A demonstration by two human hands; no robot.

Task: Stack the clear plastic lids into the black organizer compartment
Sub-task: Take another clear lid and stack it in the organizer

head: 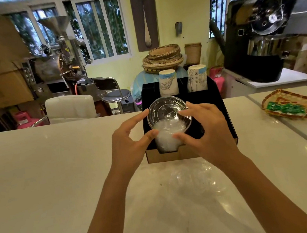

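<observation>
Clear plastic lids (pixel 167 132): a stack sits in the front-left compartment of the black organizer (pixel 218 107), top lid tilted toward the camera. Lower part of the stack reads only as a whitish blur; count not discernible. Left hand (pixel 130 139) grip on the stack's left rim, thumb and fingers spread around it. Right hand (pixel 207 128) grip on the right rim, hiding the adjacent compartment. Two paper cup stacks (pixel 168 83) stand upside down in the rear compartments. Crumpled clear wrap (pixel 194 181) lies on the desk (pixel 40 180) in front, barely visible. Woven tray (pixel 295 103) at right, partly cut off.
</observation>
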